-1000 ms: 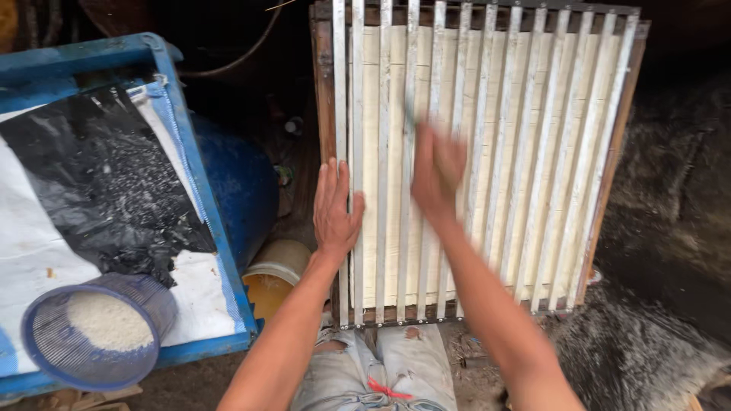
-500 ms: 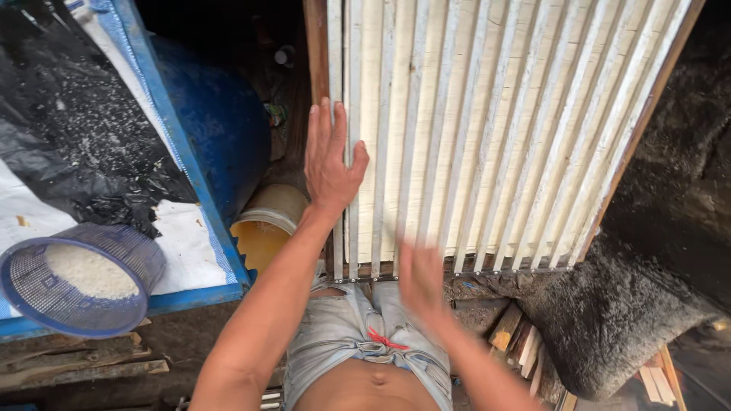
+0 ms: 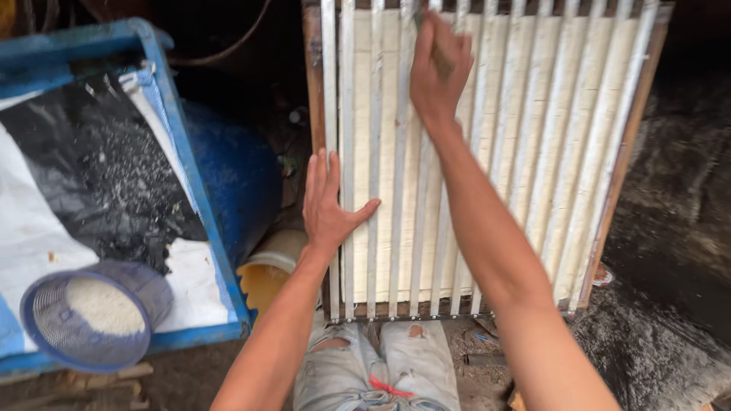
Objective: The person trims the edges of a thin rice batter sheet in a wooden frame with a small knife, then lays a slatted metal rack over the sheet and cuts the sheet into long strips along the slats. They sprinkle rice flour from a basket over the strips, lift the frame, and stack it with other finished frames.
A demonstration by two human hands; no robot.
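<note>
A wooden frame [image 3: 626,144] strung with upright white slats [image 3: 533,152] leans in front of me. My left hand [image 3: 329,205] lies flat, fingers spread, on the slats near the frame's left edge. My right hand [image 3: 438,65] is raised to the top of the frame. It is blurred and closed around a thin brownish stick-like tool [image 3: 440,55] pressed to the slats. My knees in pale torn jeans [image 3: 381,365] sit just below the frame's bottom edge.
At the left a blue-rimmed tray [image 3: 199,198] holds black plastic sheet [image 3: 99,175] and white sheet. A blue mesh basket [image 3: 53,327] of white grains rests on its near corner. A blue drum [image 3: 244,175] and a yellow bucket [image 3: 266,274] stand between tray and frame. Dark rough ground lies at right.
My right hand swept down to the frame's bottom edge, then up to its top. My left hand stayed flat at the left edge.
</note>
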